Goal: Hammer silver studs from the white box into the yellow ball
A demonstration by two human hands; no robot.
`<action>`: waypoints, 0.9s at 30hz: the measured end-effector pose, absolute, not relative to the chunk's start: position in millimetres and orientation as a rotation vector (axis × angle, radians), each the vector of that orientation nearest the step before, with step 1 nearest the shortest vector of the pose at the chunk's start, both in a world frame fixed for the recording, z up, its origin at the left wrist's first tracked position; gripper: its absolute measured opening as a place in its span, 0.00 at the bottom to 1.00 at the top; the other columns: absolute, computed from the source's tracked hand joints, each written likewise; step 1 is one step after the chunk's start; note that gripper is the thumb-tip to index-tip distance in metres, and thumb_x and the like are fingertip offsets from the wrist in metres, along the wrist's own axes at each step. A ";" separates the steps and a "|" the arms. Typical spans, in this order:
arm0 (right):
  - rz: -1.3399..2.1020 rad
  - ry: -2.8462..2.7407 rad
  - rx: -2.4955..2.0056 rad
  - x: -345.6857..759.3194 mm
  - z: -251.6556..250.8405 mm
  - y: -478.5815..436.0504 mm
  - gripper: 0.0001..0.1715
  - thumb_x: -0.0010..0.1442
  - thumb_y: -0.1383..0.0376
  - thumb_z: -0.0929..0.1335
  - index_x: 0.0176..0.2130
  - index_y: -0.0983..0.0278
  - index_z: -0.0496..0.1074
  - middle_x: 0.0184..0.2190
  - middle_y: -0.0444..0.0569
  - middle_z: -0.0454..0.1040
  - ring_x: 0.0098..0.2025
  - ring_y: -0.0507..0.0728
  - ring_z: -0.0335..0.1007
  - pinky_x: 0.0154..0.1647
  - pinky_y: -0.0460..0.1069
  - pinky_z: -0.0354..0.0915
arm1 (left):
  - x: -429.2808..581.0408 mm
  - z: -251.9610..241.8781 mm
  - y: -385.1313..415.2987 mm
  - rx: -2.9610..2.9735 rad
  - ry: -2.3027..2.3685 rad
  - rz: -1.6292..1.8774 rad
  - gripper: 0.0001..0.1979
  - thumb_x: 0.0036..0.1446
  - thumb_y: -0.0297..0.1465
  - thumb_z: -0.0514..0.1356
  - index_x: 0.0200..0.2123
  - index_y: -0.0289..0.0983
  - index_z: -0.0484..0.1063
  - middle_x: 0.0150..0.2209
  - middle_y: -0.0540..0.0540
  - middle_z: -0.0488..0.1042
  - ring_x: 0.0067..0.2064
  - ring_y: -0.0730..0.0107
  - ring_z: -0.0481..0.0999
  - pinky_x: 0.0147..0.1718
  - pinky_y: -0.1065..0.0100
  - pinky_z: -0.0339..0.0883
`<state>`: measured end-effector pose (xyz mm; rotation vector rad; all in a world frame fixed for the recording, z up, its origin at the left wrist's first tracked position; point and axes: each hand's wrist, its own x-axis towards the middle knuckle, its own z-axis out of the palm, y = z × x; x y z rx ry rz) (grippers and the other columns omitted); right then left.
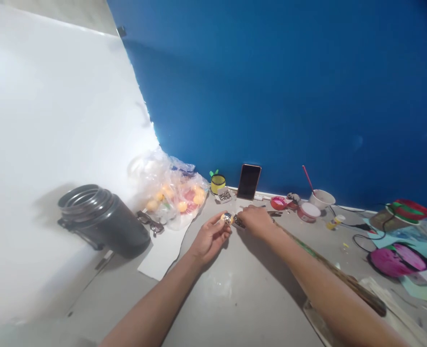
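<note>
My left hand [210, 237] is closed in a pinch around a small round ball [227, 218], orange with shiny silver bits on it, held just above the grey floor [235, 289]. My right hand [256, 220] is closed beside it, fingers curled on a small dark tool [238, 221] that touches the ball. A little open box of silver beads [224, 195] lies just beyond the hands. A dark phone [249, 181] leans upright against the blue wall [289, 96].
A black bucket [103, 219] lies on its side at left, with glasses [150, 222] and a plastic bag of orange balls [173, 193] nearby. A yellow cup [218, 183], paint pots [309, 211], a white cup with brush [321, 197] and painted paper shapes [397, 259] fill the right.
</note>
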<state>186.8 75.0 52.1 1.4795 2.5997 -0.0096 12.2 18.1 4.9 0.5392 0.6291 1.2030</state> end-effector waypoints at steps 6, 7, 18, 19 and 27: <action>-0.060 2.585 1.506 181.4 43.8 76.8 0.13 0.66 0.68 0.66 0.43 0.64 0.81 0.43 0.60 0.82 0.48 0.64 0.79 0.44 0.52 0.67 | 13.8 -2.6 19.6 0.603 0.617 1.221 0.16 0.56 0.37 0.72 0.39 0.30 0.78 0.37 0.43 0.76 0.33 0.75 0.75 0.34 0.74 0.70; -0.059 2.584 1.519 181.1 42.3 76.7 0.13 0.66 0.68 0.66 0.44 0.65 0.81 0.44 0.60 0.82 0.48 0.65 0.79 0.44 0.52 0.67 | 13.8 -3.7 20.0 0.590 0.625 1.223 0.16 0.56 0.38 0.72 0.39 0.30 0.78 0.37 0.43 0.77 0.34 0.74 0.75 0.34 0.73 0.70; -0.078 2.529 1.676 176.2 35.7 69.6 0.16 0.65 0.74 0.64 0.45 0.67 0.80 0.45 0.62 0.81 0.49 0.64 0.79 0.44 0.51 0.67 | 10.9 -2.9 20.0 0.464 0.570 1.156 0.15 0.57 0.27 0.69 0.48 0.30 0.77 0.40 0.41 0.76 0.36 0.73 0.77 0.35 0.73 0.71; -0.081 2.527 1.686 175.5 35.5 68.8 0.16 0.65 0.74 0.64 0.45 0.67 0.80 0.45 0.62 0.81 0.49 0.64 0.79 0.44 0.51 0.67 | 10.8 -3.1 20.1 0.466 0.571 1.162 0.16 0.57 0.27 0.69 0.49 0.31 0.77 0.40 0.41 0.76 0.36 0.73 0.76 0.35 0.73 0.71; -0.065 2.594 1.817 183.8 33.2 65.0 0.17 0.70 0.65 0.62 0.42 0.63 0.80 0.43 0.57 0.81 0.43 0.61 0.78 0.38 0.49 0.62 | 8.5 1.3 21.1 0.394 0.577 1.158 0.17 0.56 0.24 0.68 0.49 0.34 0.75 0.44 0.40 0.76 0.37 0.71 0.76 0.34 0.71 0.70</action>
